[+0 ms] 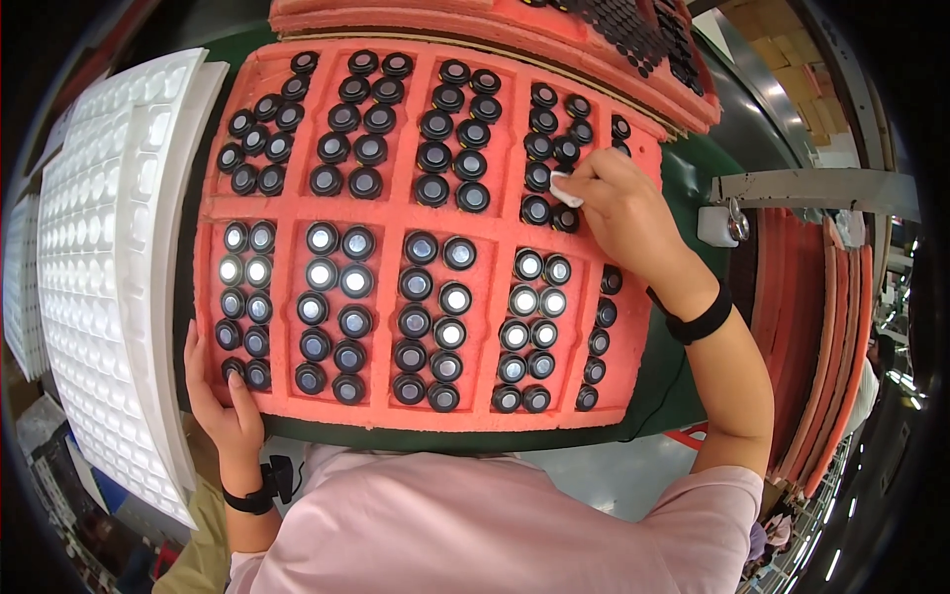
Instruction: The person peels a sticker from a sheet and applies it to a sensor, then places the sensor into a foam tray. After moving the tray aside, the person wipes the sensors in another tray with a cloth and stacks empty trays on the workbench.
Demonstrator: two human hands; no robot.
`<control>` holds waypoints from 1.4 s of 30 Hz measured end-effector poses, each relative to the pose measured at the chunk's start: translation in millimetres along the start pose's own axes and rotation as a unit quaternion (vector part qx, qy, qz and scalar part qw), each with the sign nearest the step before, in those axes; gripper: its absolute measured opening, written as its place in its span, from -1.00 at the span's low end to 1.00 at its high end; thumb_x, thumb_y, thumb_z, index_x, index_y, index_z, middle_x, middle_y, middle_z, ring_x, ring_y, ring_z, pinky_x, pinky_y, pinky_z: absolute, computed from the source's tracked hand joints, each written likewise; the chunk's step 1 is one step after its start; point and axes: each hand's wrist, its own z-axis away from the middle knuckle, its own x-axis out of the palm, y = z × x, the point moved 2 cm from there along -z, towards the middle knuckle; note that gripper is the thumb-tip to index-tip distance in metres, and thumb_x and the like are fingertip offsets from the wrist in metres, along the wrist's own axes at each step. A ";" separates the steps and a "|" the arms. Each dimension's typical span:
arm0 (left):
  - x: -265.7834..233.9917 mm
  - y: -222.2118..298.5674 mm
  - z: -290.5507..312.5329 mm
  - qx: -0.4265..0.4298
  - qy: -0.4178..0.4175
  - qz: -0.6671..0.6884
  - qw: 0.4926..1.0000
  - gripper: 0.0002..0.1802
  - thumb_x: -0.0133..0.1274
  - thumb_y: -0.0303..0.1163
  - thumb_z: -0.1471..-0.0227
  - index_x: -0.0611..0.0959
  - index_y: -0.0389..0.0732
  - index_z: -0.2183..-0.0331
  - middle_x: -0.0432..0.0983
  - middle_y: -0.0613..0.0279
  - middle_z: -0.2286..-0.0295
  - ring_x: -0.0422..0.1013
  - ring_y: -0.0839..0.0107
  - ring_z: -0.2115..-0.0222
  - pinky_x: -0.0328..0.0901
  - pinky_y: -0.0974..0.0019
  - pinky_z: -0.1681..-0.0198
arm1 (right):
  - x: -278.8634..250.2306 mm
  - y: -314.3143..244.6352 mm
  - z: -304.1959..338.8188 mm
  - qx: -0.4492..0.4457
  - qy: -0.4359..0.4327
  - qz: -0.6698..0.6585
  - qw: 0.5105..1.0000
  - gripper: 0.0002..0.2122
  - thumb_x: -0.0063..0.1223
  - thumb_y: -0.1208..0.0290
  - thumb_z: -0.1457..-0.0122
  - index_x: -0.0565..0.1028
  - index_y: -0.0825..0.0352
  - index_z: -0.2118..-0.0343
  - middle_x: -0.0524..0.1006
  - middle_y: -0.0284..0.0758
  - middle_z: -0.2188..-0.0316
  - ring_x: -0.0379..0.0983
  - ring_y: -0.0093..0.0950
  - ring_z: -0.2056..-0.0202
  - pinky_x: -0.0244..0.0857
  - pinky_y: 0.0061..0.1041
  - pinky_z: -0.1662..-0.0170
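Note:
A pink foam tray (386, 210) lies before me, its pockets filled with round black parts that look like small lens units with shiny tops (435, 188). My right hand (618, 203) reaches over the upper right pockets. Its fingers pinch a small white piece, likely a folded wipe (566, 189), against the black parts there, and the hand covers some of them. At the lower left corner rests my left hand (226, 406). The thumb lies over the corner pocket and the fingers stretch along the tray's left edge, spread apart.
White molded trays (109, 238) stand to the left. Beyond the pink tray sits another foam tray (445, 22) with black parts. Stacked foam sheets (802, 337) are at the right, near a metal bar (811, 193). Everything rests on a green tabletop (648, 391).

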 end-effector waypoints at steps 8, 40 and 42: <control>-1.8 -0.6 1.1 -0.009 0.002 -0.001 1.000 -0.47 -0.15 -0.54 -0.10 0.34 -0.41 -0.14 0.22 -0.25 -0.17 0.19 -0.05 -0.20 0.06 0.05 -0.25 | -1.4 26.4 -32.9 0.061 0.042 -0.034 0.997 -0.76 0.01 0.71 -0.05 0.59 0.42 0.21 0.48 -0.22 0.35 0.45 -0.24 0.27 0.36 -0.39 0.18; -3.2 2.4 -0.7 -0.001 0.013 -0.002 1.000 -0.49 -0.08 -0.55 -0.08 0.38 -0.43 -0.10 0.25 -0.32 -0.14 0.24 -0.10 -0.17 0.15 0.07 -0.20 | 24.7 16.6 -104.6 -0.020 0.037 0.020 0.999 -0.74 0.01 0.67 -0.07 0.58 0.36 0.16 0.51 -0.20 0.29 0.46 -0.19 0.21 0.35 -0.32 0.13; -2.7 2.8 -1.5 -0.001 0.012 0.000 1.000 -0.49 -0.08 -0.55 -0.08 0.39 -0.44 -0.10 0.25 -0.33 -0.14 0.24 -0.11 -0.17 0.15 0.07 -0.20 | 35.1 27.1 -111.3 -0.022 0.050 0.023 0.998 -0.74 0.01 0.67 -0.07 0.58 0.36 0.16 0.51 -0.19 0.30 0.46 -0.18 0.21 0.35 -0.32 0.13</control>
